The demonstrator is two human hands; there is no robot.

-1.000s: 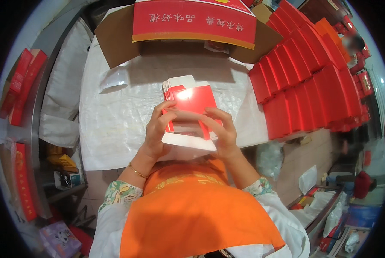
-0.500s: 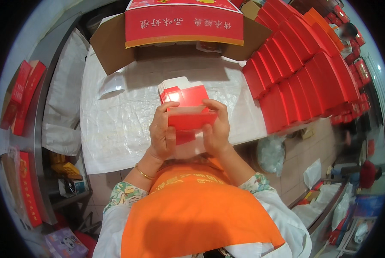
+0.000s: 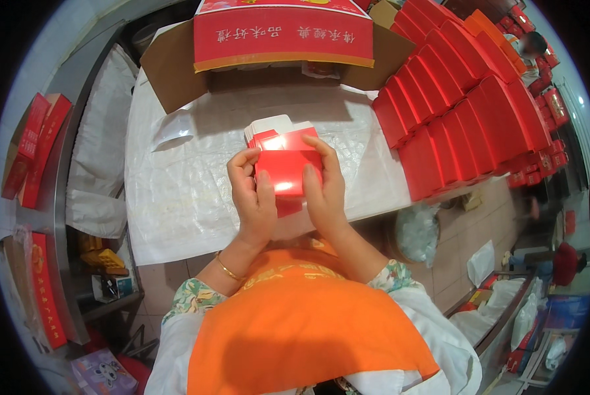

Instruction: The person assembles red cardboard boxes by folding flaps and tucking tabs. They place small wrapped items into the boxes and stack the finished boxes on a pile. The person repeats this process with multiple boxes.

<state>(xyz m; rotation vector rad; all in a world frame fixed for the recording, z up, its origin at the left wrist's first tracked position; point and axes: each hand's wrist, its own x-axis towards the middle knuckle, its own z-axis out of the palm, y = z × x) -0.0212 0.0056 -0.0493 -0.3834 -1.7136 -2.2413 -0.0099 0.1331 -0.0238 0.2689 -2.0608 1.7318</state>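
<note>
Between my two hands is a small red cardboard box, its glossy panel facing up. My left hand closes on its left side, thumb on the panel and fingers curled at the edge. On the right side my right hand grips it the same way, with the thumb on top and fingers at the far edge. Just beyond lies a stack of flat red-and-white carton blanks on the white-covered table. The underside of the held box is hidden.
A large open carton stands at the table's far side, flaps spread. Rows of red boxes are piled high along the right. A clear plastic scrap lies on the left part of the table. Plastic bags sit below the right edge.
The red box has tilted in my hands, so its broad panel now faces up where a narrow fold and inner edge showed before. My thumbs have moved up onto that panel.
</note>
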